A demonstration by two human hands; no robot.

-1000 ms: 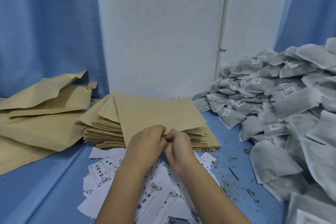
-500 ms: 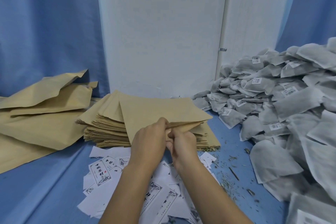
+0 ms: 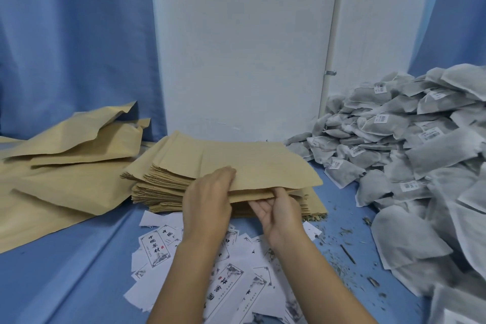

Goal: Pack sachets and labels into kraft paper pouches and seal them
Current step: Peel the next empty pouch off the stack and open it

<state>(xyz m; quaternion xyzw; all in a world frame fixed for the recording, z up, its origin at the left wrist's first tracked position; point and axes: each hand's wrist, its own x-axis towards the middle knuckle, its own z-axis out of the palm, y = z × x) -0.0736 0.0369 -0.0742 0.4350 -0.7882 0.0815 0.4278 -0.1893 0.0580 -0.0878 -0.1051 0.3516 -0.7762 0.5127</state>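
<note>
A stack of flat kraft paper pouches (image 3: 168, 179) lies in the middle of the blue cloth. The top pouch (image 3: 263, 166) is lifted at its near edge. My left hand (image 3: 207, 200) grips that edge, thumb on top. My right hand (image 3: 278, 210) is under the same edge, palm up, its fingers against the underside. White printed labels (image 3: 155, 244) are scattered in front of the stack, under my forearms. A big heap of grey sachets (image 3: 410, 155) with small white tags fills the right side.
Several filled kraft pouches (image 3: 68, 150) lie piled at the left. A white wall panel (image 3: 242, 47) and blue curtains stand behind. Herb crumbs and a small twig (image 3: 348, 254) litter the blue cloth between labels and sachets.
The top pouch's near edge has risen off the stack. My hands have spread apart, the right one turning palm up beneath the pouch.
</note>
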